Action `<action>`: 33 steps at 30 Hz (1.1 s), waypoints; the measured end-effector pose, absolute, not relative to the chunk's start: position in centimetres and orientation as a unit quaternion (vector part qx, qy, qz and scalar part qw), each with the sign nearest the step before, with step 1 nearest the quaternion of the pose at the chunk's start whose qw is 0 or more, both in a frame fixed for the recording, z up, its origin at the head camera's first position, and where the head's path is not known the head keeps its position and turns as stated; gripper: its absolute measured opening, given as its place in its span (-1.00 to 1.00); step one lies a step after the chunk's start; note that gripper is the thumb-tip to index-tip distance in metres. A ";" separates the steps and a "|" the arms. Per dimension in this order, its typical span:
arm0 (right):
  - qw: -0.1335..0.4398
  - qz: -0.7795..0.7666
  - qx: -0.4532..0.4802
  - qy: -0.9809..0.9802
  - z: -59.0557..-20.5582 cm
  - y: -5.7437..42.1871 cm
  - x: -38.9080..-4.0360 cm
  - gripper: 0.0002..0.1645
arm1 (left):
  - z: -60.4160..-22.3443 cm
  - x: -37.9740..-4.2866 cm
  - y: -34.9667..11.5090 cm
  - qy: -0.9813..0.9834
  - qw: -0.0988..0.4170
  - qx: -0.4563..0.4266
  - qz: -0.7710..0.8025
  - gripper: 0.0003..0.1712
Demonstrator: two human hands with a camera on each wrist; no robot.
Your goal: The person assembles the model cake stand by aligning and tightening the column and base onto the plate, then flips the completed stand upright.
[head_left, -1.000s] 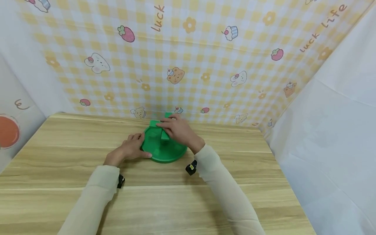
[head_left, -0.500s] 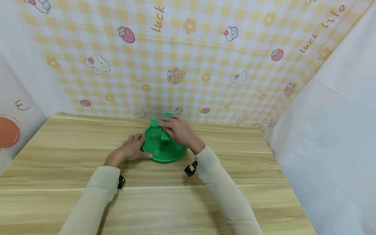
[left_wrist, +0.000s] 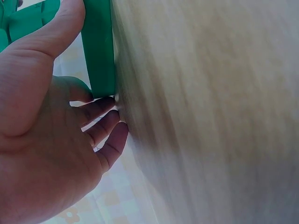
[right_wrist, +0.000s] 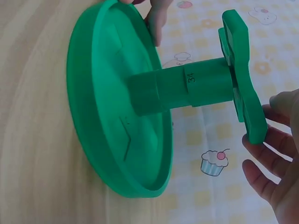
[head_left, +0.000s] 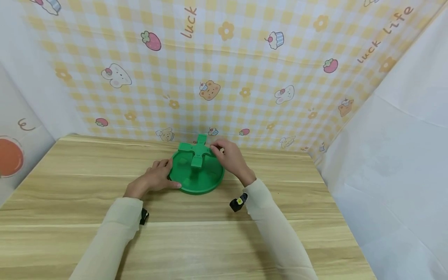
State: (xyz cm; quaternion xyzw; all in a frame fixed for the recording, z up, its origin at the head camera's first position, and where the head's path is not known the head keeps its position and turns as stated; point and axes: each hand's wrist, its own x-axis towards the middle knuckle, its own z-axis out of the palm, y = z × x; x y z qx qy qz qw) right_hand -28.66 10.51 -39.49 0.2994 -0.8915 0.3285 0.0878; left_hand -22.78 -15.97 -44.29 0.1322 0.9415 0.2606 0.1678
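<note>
A green round base [head_left: 206,181] with a raised rim lies on the table near the back wall. From its middle rises a thick green post [right_wrist: 205,84] marked 34, topped by a green cross-shaped handle [head_left: 197,151] with several flat arms. My left hand [head_left: 157,177] holds the base by its left side, thumb at the near rim and fingers along the far side, low against the tabletop. With thumb and fingers, my right hand [head_left: 230,158] pinches the end of the handle's right arm. In the right wrist view, the fingertips [right_wrist: 254,144] lie under that arm's end.
A yellow checked cloth [head_left: 241,66] with cartoon prints hangs right behind the base. White cloth [head_left: 392,155] closes off the right side. The wood-grain table [head_left: 189,241] stretches toward me. Small black cameras, one of them the right wrist camera [head_left: 238,202], hang beneath the sleeves.
My right hand has shifted right, from over the middle of the cross-shaped handle to the end of its right arm, uncovering its top. The left hand and the base stay in place.
</note>
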 end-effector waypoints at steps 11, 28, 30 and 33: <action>0.081 0.337 0.314 -0.884 -39.8 10.8 -28.1 -0.76 | -44.4 -22.8 -16.0 0.941 0.165 0.139 0.261 0.23; 0.056 0.358 0.347 -0.865 -40.0 10.4 -27.3 -0.76 | -44.6 -22.9 -16.1 0.943 0.164 0.135 0.257 0.27; 0.067 0.363 0.348 -0.862 -39.9 10.3 -27.2 -0.75 | -44.5 -22.9 -16.1 0.943 0.164 0.135 0.258 0.28; 0.114 0.386 0.334 -0.852 -39.9 10.3 -27.4 -0.76 | -44.5 -22.9 -16.0 0.943 0.164 0.134 0.255 0.27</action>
